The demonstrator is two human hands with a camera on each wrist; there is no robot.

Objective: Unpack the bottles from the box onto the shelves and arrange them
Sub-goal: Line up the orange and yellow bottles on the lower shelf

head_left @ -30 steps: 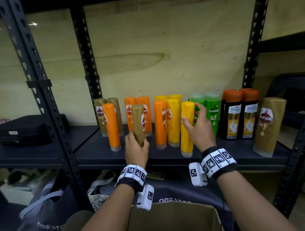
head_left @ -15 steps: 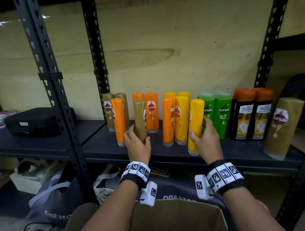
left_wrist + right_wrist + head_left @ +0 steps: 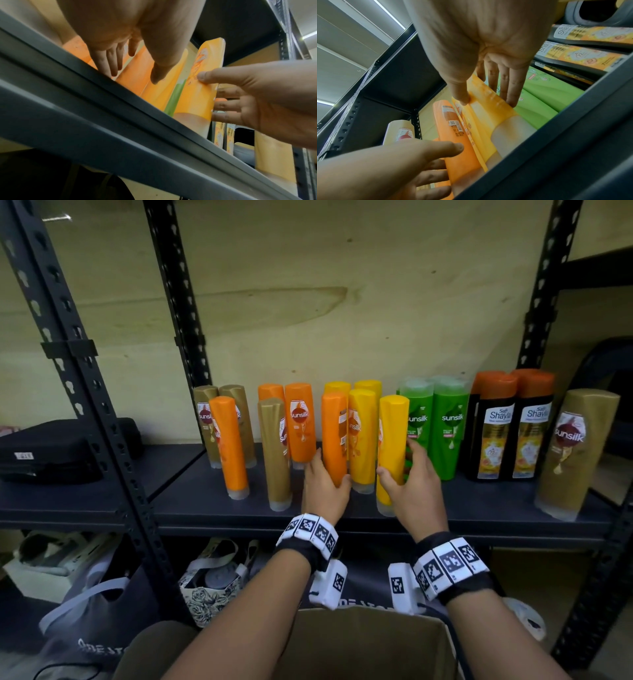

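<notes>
Most bottles already stand on the shelf [image 3: 342, 513] — arranging remains: left hand [image 3: 323, 491] grasps an orange bottle [image 3: 334, 436], right hand [image 3: 412, 491] a yellow bottle [image 3: 392, 440].

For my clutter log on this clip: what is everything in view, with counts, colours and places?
gold bottles: four, gold, three at shelf left, a bigger one far right
orange bottles: four, orange, left of middle
yellow bottles: four, yellow, middle
green bottles: two, green, right of yellow
black bottles: at least two, orange caps, right of green
shelf: one, dark metal
case: one, black, left shelf
bags: several, under the shelf
box: one, brown cardboard, bottom of view
left hand: grips one orange bottle
right hand: pinches front yellow bottle
</notes>
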